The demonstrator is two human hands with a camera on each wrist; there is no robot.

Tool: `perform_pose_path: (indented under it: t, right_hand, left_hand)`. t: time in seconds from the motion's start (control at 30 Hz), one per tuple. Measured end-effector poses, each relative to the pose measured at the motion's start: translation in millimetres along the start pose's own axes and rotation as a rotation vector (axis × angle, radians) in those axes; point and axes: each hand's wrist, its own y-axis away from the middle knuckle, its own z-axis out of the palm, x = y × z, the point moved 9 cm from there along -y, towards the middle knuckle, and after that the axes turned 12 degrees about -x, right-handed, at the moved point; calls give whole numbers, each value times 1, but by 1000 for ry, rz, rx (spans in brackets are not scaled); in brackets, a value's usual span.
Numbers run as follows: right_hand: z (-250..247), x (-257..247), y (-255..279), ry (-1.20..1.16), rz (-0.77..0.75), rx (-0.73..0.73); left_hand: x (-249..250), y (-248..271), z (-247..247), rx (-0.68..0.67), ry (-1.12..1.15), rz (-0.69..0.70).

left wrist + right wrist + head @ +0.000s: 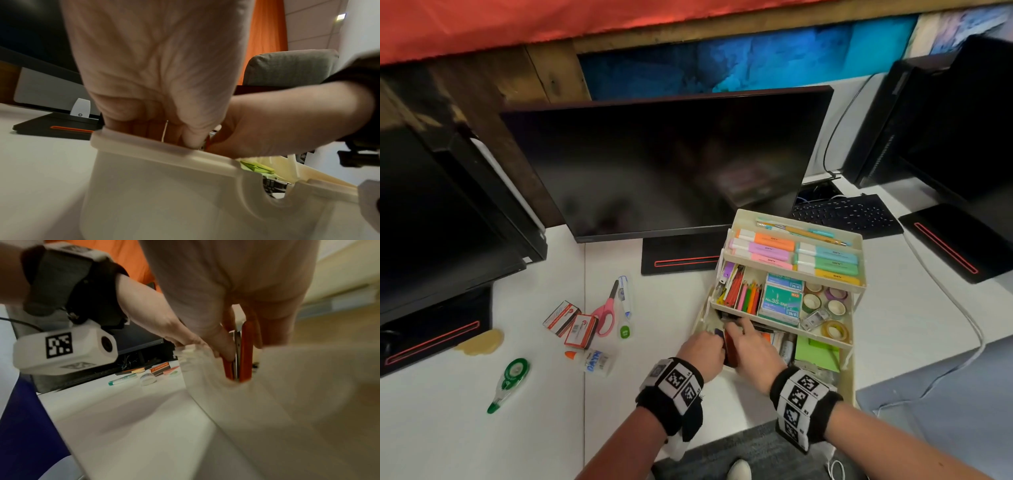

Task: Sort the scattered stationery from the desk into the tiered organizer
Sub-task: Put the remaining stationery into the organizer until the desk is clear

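White desk (465, 442) under three dark monitors carries the organizer (856, 349) at front right, its two upper tiers swung back and already stocked with highlighters, pencils and tape rolls. Both hands are down in the bottom tier's left end: the right hand (751, 346) has its fingers curled round an orange stapler (245, 352) standing on end, long axis near vertical, partly below the rim; the left hand (703, 347) is beside it with fingers curled inside the wall, though what it grips I cannot tell. Remaining items lie well off to the left, nearer the left hand: scissors (604, 313), two small boxes (571, 323), a glue bottle (594, 361) and a tape dispenser (512, 378).
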Motion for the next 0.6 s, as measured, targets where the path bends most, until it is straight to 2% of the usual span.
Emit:
perform_pose_path:
  t: [0.17, 0.27, 0.37, 0.47, 0.6]
  right_hand:
    - [2, 16, -7, -56, 68, 13]
    - [9, 26, -15, -286, 60, 46]
    - [20, 48, -16, -536, 145, 19]
    - [25, 56, -17, -494, 178, -79]
    - [23, 48, -23, -404, 146, -118]
  left_hand:
    - [1, 2, 7, -23, 3, 13]
    - [4, 1, 11, -77, -45, 12]
    - [9, 1, 15, -151, -139, 23]
    - [12, 1, 19, -220, -193, 27]
    - [12, 1, 16, -153, -160, -7]
